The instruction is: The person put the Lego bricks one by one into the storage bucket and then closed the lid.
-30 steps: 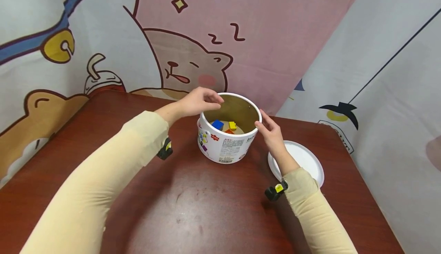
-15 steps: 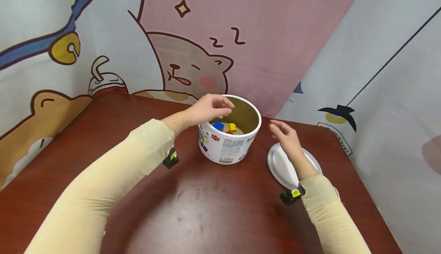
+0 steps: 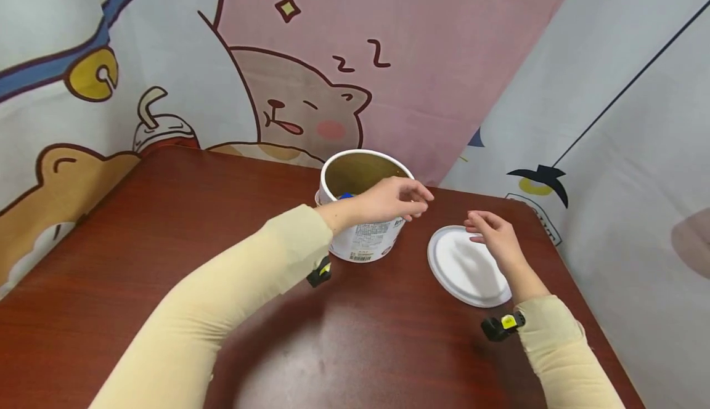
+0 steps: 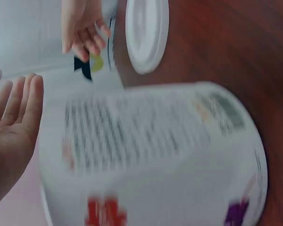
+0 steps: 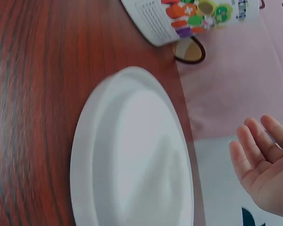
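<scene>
A white round tub [image 3: 360, 246] with printed labels stands upright on the table, its top uncovered. My left hand [image 3: 391, 199] hovers in front of its rim with loosely bent fingers and holds nothing. A bit of a blue block [image 3: 346, 196] shows inside the tub; my hand and forearm hide the rest of the inside. The white round lid [image 3: 468, 267] lies flat to the right of the tub. Above the lid's right side my right hand [image 3: 496, 236] hangs in the air, fingers relaxed, holding nothing. In the right wrist view the lid [image 5: 146, 155] and hand [image 5: 269, 165] are apart.
The dark red wooden table [image 3: 355, 335] extends around the tub and lid. Behind it hangs a cartoon-printed cloth [image 3: 432, 58], close to the tub's back. A black camera is strapped on each wrist.
My right hand has let go of the tub's rim and moved right, over the lid. My left hand has swept right across the tub's front. Tub and lid stay in place.
</scene>
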Demonstrator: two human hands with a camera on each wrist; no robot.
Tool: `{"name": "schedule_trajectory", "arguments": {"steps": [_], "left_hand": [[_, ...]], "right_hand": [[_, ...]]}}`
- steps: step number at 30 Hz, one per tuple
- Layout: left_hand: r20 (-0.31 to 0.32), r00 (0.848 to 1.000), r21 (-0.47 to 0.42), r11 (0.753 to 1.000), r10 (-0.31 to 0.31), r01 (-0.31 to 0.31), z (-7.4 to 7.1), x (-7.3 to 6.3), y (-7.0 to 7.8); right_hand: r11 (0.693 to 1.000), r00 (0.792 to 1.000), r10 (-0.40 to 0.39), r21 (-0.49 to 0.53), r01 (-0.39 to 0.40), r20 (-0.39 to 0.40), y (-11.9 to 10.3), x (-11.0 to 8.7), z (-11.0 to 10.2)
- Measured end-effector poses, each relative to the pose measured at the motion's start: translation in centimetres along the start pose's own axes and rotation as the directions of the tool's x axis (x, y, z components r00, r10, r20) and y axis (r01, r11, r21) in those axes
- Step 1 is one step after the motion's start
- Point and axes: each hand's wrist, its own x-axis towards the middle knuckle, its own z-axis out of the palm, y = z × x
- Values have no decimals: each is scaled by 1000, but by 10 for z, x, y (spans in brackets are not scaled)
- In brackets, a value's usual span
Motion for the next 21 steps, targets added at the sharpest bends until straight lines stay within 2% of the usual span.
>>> {"name": "schedule_trajectory", "arguments": {"steps": [3, 9, 12, 16, 19, 21], "left_hand": [[21, 1000, 37, 999, -4, 4, 20, 8, 6], [14, 1000, 99, 995, -4, 2, 52, 18, 19], [-6, 999, 147, 989, -31, 32, 64, 24, 17], [-36, 994, 165, 980, -107, 112, 76, 31, 4], [-36, 987, 176, 972, -155, 159, 85, 35, -8], [-31, 983, 219, 959, -179, 182, 91, 36, -17]], "right_hand": [[998, 998, 44, -40, -46, -37, 23, 7, -13], [982, 973, 122, -118, -147, -194, 118, 43, -47], [961, 966, 150, -200, -193, -210, 147, 49, -62], [943, 963, 183, -244, -228, -196, 158, 41, -75], [942, 961, 205, -230, -245, -185, 144, 26, -76], [936, 954, 241, -218, -278, -180, 125, 14, -73]]}}
